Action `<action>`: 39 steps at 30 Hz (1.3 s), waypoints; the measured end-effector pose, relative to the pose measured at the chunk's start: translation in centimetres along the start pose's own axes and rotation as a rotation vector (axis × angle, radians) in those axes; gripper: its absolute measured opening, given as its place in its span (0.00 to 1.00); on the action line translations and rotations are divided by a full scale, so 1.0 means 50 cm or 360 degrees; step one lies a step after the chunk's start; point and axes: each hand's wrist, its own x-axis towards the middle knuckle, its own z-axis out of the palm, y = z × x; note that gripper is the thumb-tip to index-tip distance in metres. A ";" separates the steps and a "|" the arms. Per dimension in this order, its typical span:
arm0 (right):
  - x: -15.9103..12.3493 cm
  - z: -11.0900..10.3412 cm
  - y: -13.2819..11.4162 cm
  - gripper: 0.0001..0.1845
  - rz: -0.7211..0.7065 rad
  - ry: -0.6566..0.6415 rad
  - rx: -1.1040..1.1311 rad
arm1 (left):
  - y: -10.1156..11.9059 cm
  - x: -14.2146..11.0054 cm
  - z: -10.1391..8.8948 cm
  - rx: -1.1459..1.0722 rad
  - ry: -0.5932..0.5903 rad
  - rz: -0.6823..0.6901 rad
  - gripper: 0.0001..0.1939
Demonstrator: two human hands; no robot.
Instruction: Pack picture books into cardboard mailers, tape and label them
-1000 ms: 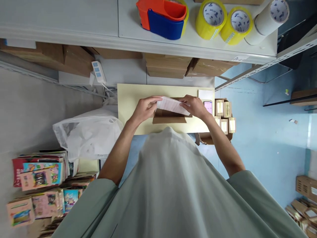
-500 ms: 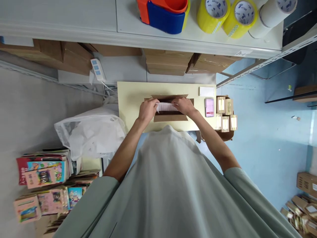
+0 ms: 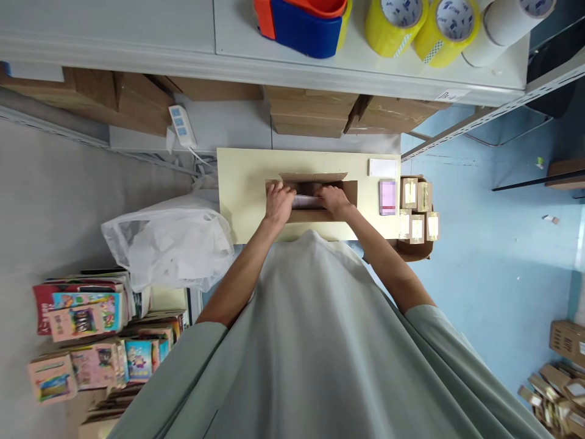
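An open cardboard box [image 3: 315, 216] with its flaps spread stands on a pale yellow table [image 3: 247, 164]. Inside its opening lies a white wrapped packet [image 3: 307, 202], pale and slightly shiny, whose contents I cannot make out. At the packet's left end, my left hand [image 3: 279, 201] reaches over the box with its fingers curled down and closed on it. My right hand [image 3: 334, 199] grips the right end in the same way. The fingertips of both hands are partly hidden in the box.
A phone [image 3: 387, 197] and a small white card [image 3: 382, 167] lie at the table's right. Small taped boxes [image 3: 417, 228] sit beyond that edge. A tape dispenser [image 3: 306, 27] and yellow tape rolls [image 3: 395, 24] stand on the shelf. Left are a white plastic bag [image 3: 173, 244] and stacked books [image 3: 86, 311].
Both hands have lowered the white packet from above the box down into its opening. It was tilted and now lies level, mostly below the rim. My hands have come slightly closer together.
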 end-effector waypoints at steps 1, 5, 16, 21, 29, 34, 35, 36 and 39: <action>0.003 0.002 -0.002 0.21 0.0039 -0.0026 -0.0019 | 0.003 -0.002 0.001 0.0019 0.0005 -0.0013 0.16; -0.002 0.000 -0.011 0.23 0.0152 -0.0029 -0.0029 | 0.014 -0.016 -0.011 0.0076 0.0008 -0.0043 0.16; -0.221 0.034 0.097 0.24 0.0414 0.1171 0.0630 | -0.028 -0.132 -0.082 -0.0179 0.0570 -0.0266 0.36; -0.256 0.084 0.126 0.40 0.0570 0.1092 0.1062 | -0.052 -0.156 -0.066 -0.0171 0.0475 -0.0365 0.45; -0.259 0.075 0.050 0.42 0.0318 0.1081 0.1026 | 0.036 -0.166 -0.037 -0.0175 0.0389 -0.0173 0.40; -0.249 0.076 0.037 0.45 0.0094 0.0812 0.0737 | 0.069 -0.164 -0.017 -0.0018 0.0098 -0.0026 0.59; -0.245 0.081 0.040 0.47 0.0047 0.0743 0.0657 | 0.068 -0.163 -0.012 0.0038 0.0033 -0.0018 0.61; -0.241 0.088 0.043 0.48 0.0010 0.0683 0.0582 | 0.066 -0.162 -0.008 0.0097 -0.0025 -0.0023 0.62; -0.224 0.108 0.059 0.48 -0.0022 0.0588 0.0448 | 0.049 -0.153 -0.001 0.0226 -0.0125 -0.0051 0.59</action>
